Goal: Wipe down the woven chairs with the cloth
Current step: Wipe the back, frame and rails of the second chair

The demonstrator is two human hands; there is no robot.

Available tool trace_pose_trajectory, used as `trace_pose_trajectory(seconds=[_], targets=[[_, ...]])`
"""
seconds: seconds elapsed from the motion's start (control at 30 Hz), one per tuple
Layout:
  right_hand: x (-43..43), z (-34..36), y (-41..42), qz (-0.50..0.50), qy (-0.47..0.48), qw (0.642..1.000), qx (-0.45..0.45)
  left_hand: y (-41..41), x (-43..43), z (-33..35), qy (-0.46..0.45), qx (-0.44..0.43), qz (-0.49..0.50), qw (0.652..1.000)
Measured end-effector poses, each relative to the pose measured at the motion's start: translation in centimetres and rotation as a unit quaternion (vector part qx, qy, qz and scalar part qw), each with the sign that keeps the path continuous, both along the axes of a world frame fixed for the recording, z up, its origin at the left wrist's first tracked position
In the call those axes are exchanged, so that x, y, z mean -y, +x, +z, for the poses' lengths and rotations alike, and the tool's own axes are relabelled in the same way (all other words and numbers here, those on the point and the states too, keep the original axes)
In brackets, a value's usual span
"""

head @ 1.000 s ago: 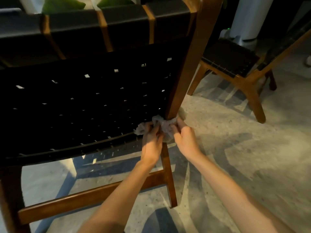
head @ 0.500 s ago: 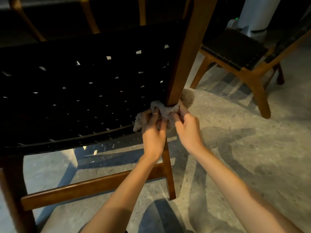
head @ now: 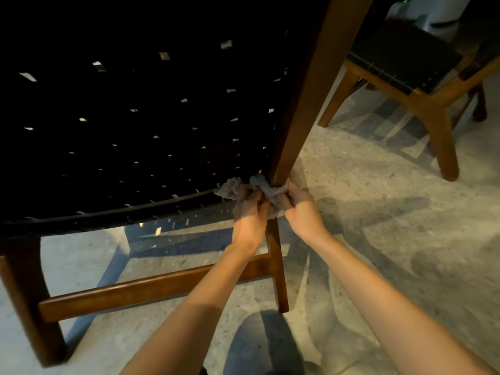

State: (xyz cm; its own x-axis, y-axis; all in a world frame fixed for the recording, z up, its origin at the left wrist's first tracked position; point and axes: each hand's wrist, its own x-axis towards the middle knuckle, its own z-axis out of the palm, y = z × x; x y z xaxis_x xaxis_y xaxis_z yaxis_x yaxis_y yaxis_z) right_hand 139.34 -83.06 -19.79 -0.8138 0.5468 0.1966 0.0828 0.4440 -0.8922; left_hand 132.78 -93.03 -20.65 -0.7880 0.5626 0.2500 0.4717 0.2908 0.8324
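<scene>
one cloth (head: 267,189) round chair leg (head: 277,272), left hand (head: 249,217), right hand (head: 301,212) pinching it, floor (head: 378,212) rightward

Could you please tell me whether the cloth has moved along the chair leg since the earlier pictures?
No. The cloth is still wrapped round the leg at the lower edge of the weave; only the camera shifted.

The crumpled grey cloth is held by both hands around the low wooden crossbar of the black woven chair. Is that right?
Not the low wooden crossbar. In the head view, the left hand and right hand hold the crumpled grey cloth around the upright brown wooden post of the black woven chair.
</scene>
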Motion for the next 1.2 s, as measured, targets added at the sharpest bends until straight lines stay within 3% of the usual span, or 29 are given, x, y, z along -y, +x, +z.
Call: trace_pose_trajectory(seconds=[0.33,0.43,0.67,0.8,0.97,1.2], targets=[[-0.3,-1.0,2.2,-0.065,0.069,0.984,0.15,1.7,2.9,-2.0,-0.056,-0.027,0.01,0.998],[0.7,-2.2,3.2,-0.081,0.091,0.979,0.165,2.7,3.4,-4.1,-0.061,0.028,0.036,0.997],[0.4,-3.4,-0.6,-0.067,0.022,0.989,0.132,0.0,0.0,-4.2,-0.051,0.144,0.002,0.988],[0.0,-5.4,-2.6,-0.079,0.004,0.984,0.158,-1.3,-1.7,-4.7,-0.035,0.196,-0.006,0.98],[-0.9,-6.5,-3.1,-0.061,0.002,0.984,0.169,-2.1,-2.3,-5.9,-0.143,0.198,0.031,0.969],[-0.3,-9.0,-0.8,-0.038,-0.051,0.978,0.196,-0.8,-0.7,-9.0,-0.176,0.234,0.019,0.956]])
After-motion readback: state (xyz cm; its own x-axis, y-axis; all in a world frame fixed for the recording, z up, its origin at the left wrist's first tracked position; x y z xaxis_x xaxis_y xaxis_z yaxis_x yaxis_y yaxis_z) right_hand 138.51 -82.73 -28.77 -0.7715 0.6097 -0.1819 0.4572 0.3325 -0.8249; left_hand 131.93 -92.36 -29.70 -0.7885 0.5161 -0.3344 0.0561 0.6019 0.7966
